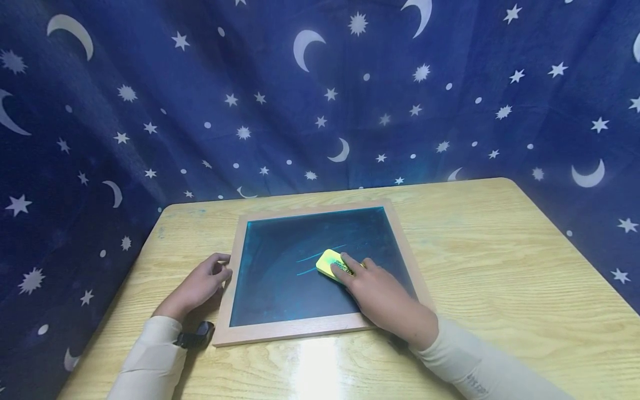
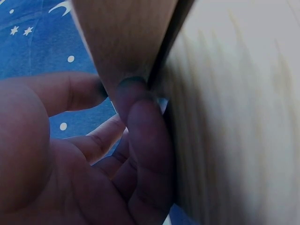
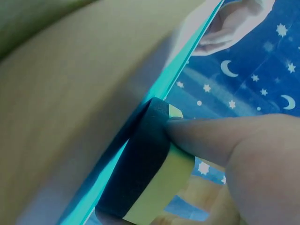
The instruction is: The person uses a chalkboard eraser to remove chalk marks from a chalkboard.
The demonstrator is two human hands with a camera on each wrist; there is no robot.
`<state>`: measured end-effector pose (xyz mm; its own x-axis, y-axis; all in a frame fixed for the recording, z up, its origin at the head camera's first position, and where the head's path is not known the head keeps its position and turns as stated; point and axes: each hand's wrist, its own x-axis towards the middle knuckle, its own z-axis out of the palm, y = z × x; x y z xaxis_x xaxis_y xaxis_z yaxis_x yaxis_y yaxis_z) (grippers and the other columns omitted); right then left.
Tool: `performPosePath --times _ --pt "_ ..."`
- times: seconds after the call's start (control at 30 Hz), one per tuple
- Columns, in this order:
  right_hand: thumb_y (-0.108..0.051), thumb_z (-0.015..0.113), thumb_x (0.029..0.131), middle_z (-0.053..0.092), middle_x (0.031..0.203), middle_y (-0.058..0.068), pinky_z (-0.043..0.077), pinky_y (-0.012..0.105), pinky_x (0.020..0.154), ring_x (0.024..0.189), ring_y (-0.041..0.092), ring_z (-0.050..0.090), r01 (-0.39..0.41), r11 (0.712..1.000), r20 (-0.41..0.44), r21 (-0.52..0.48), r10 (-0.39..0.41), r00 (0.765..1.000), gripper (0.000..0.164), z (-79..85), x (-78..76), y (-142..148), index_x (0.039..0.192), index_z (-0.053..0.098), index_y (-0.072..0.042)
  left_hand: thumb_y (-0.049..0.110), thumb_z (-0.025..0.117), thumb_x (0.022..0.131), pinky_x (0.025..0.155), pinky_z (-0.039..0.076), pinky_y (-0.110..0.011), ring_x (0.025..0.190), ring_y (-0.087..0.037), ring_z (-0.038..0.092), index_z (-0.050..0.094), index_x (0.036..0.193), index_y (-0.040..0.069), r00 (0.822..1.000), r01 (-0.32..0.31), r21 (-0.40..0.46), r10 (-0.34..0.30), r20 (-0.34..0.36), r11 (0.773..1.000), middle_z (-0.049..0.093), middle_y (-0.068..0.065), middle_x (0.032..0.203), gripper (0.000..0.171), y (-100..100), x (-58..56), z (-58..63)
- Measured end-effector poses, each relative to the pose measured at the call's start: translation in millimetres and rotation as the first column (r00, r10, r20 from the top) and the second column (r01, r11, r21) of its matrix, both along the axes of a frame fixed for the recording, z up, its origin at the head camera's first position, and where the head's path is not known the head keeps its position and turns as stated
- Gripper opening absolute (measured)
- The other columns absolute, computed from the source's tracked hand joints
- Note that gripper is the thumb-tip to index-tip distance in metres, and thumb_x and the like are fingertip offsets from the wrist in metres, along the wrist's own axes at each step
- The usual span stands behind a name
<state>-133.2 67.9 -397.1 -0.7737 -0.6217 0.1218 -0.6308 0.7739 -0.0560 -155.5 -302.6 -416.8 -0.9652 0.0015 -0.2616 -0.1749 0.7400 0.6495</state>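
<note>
Blue curtain (image 1: 275, 72), printed with pale moons and stars, is hanging from 9 through 12 to 3 o'clock around a wood-grained table (image 1: 500, 250). On the tabletop a blackboard (image 1: 285, 294) is lying flat, and a yellow eraser (image 1: 327, 263) is sitting just off its centre, towards 3 o'clock. The right hand (image 1: 382, 294), entering from 5 o'clock, is holding the eraser by its sides, thumb and fingers partly closed, the dark pad facing the board. The eraser is probably light, with a soft, slightly squashy pad; its long yellow sides are offering the surest hold. At the board's 9 o'clock edge the left hand (image 1: 202, 280) is lightly pinching the wooden frame (image 1: 300, 326), fingers bent. That frame is looking stiff, and the smooth board may be sliding if left unsteadied. Two blue strokes (image 1: 309, 258) are running from the eraser towards 9 o'clock. Light is glaring off the table at 6 o'clock.
</note>
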Motion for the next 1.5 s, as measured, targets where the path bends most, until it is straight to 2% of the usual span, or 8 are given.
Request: performPosePath --times 0.37,0.87,1.0,1.1,1.33,1.5 --pt "0.003 0.066 0.089 0.053 0.148 0.012 0.056 0.042 0.07 0.099 0.031 0.06 -0.07 0.997 -0.04 0.014 0.071 0.997 0.06 -3.1 17.1 -14 0.143 0.054 -0.02 0.024 0.045 0.105 0.069 0.048 -0.031 0.083 -0.021 0.058 0.037 0.147 -0.002 1.0 0.0 -0.009 0.0 0.007 1.0 0.058 -0.019 0.112 0.05 -1 0.3 -0.1" --pt "-0.003 0.066 0.092 0.05 0.151 0.009 0.057 0.04 0.074 0.102 0.028 0.06 -0.142 0.989 -0.051 0.041 0.144 0.988 0.06 -1.3 33.4 -25 0.146 0.051 -0.023 0.024 0.045 0.105 0.074 0.049 -0.032 0.091 -0.023 0.061 0.039 0.146 -0.002 1.0 0.006 0.002 -0.006 -0.004 1.0 0.059 -0.018 0.112 0.049 -2 -0.5 -0.2" --pt "-0.003 0.066 0.091 0.051 0.15 0.009 0.057 0.04 0.073 0.099 0.027 0.06 -0.145 0.989 -0.06 0.04 0.148 0.987 0.06 -1.6 35.1 -26 0.146 0.052 -0.023 0.025 0.045 0.105 0.075 0.05 -0.033 0.091 -0.023 0.061 0.039 0.147 -0.002 1.0 0.007 0.006 -0.006 -0.005 1.0 0.059 -0.018 0.112 0.049 -3 -0.7 -0.7" --pt "-0.005 0.064 0.092 0.049 0.152 0.009 0.057 0.04 0.073 0.099 0.027 0.059 -0.148 0.988 -0.034 0.04 0.15 0.988 0.059 -0.8 34.6 -26 0.147 0.051 -0.022 0.025 0.046 0.105 0.075 0.05 -0.033 0.09 -0.023 0.06 0.039 0.147 -0.002 1.0 0.004 0.002 -0.004 -0.001 1.0 0.059 -0.018 0.113 0.05 -3 -0.7 -1.3" --pt "-0.018 0.058 0.099 0.049 0.152 0.009 0.056 0.041 0.074 0.101 0.026 0.06 -0.148 0.989 0.022 -0.003 0.148 0.989 0.046 -0.1 31.9 -26 0.145 0.051 -0.019 0.024 0.045 0.105 0.075 0.05 -0.033 0.091 -0.023 0.06 0.039 0.147 -0.001 1.0 0.007 0.004 -0.007 -0.004 1.0 0.06 -0.018 0.113 0.049 -4 -2.0 -4.0" --pt "-0.018 0.056 0.101 0.048 0.152 0.006 0.056 0.04 0.071 0.1 0.025 0.062 -0.156 0.987 0.026 -0.023 0.157 0.987 0.042 -1.1 30.5 -26 0.143 0.053 -0.021 0.024 0.045 0.105 0.075 0.05 -0.032 0.091 -0.023 0.06 0.039 0.147 -0.002 1.0 0.012 0.006 -0.012 -0.01 1.0 0.06 -0.018 0.112 0.049 -4 -2.7 -4.6"
